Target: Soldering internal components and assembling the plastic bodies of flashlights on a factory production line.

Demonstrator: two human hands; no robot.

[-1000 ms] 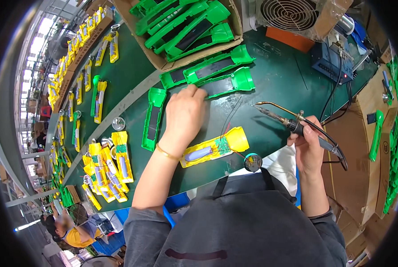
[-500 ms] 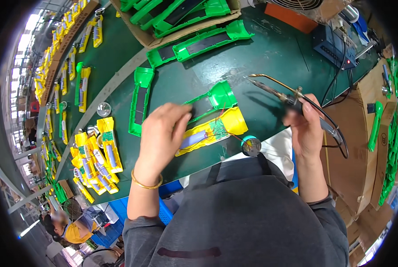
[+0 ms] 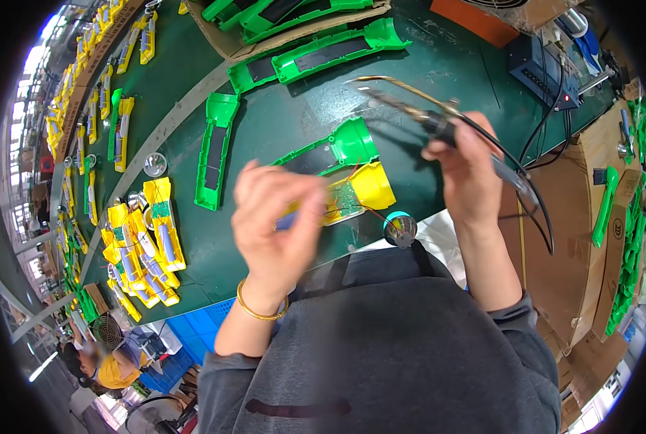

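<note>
My right hand (image 3: 471, 173) is closed round a soldering iron (image 3: 438, 126), its tip pointing left above the bench; a brass tube (image 3: 402, 87) runs along the iron. My left hand (image 3: 276, 217), blurred, hangs over the left end of a yellow flashlight half-shell (image 3: 373, 186), fingers loosely apart with nothing visible in them. This shell holds a green circuit board (image 3: 344, 199) and a blue battery (image 3: 287, 220), mostly hidden by the hand. Thin wires lead to a round lamp head (image 3: 400, 229) at the bench edge. Behind lies a green half-shell (image 3: 354, 141) with a dark inner strip.
Another green half-shell (image 3: 214, 148) lies to the left, near a pile of yellow shells (image 3: 140, 253) and a clear lens cup (image 3: 155, 164). Green shells fill a cardboard box (image 3: 225, 40) at the back. A blue soldering station (image 3: 536, 69) stands at the right, cables trailing.
My left hand has moved right and slightly down, over the yellow shell. The soldering iron has swung left and up with my right hand. The whole view has shifted slightly.
</note>
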